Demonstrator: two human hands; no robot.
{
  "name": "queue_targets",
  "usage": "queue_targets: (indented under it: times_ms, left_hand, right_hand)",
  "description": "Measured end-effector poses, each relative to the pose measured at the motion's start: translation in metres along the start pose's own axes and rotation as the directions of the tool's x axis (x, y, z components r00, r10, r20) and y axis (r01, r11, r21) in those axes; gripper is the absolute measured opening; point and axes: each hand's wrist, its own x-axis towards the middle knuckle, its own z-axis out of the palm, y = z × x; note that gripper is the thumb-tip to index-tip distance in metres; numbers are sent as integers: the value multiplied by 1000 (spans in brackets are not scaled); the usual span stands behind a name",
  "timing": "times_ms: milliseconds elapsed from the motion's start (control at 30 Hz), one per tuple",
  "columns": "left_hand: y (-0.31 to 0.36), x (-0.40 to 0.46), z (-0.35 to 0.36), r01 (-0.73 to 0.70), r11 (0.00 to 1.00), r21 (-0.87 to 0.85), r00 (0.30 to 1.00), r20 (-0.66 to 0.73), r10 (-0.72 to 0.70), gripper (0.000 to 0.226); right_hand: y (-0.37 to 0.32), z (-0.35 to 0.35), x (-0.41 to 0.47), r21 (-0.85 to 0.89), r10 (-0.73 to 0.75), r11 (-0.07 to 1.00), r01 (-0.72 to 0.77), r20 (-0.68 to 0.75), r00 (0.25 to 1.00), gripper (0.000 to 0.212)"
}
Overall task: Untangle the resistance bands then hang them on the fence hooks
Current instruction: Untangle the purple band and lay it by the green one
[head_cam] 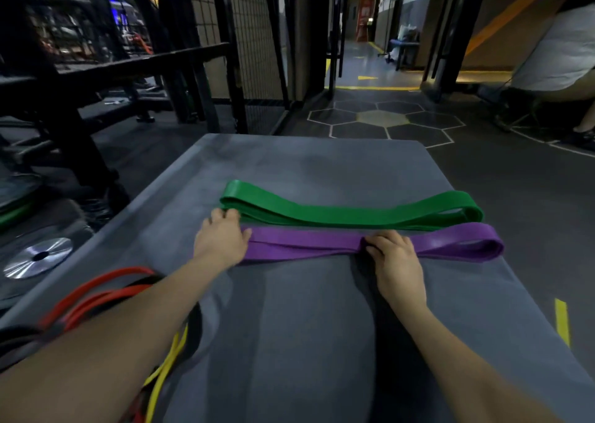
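Item: flat purple rubber resistance band [306, 245], folded, lying mid-mat on the grey padded mat [322, 161], long axis left to right, just beside the wide green rubber band [347, 213] toward the far edge. Your left hand [222, 239] rests over its left end, fingers reaching the green band. Your right hand [397, 258] grips its middle. Fence hooks: none discernible.

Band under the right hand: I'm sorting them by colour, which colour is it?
Purple band, held by the right hand; head view.

One green band [351, 211], one purple band [450, 245], two hands, one silver disc [38, 256].
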Motion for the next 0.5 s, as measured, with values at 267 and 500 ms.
queue_targets:
  times_ms: [267, 500]
  left_hand:
    - [-22, 17, -3, 267, 962, -48, 948, 191, -254, 84]
    - [-4, 21, -42, 150, 899, -411, 988, 23, -154, 61]
  right_hand:
    - [-3, -1, 0, -27, -8, 1000, 8, 3, 1000, 19]
    - [0, 1, 0, -26, -9, 1000, 9, 0, 1000, 19]
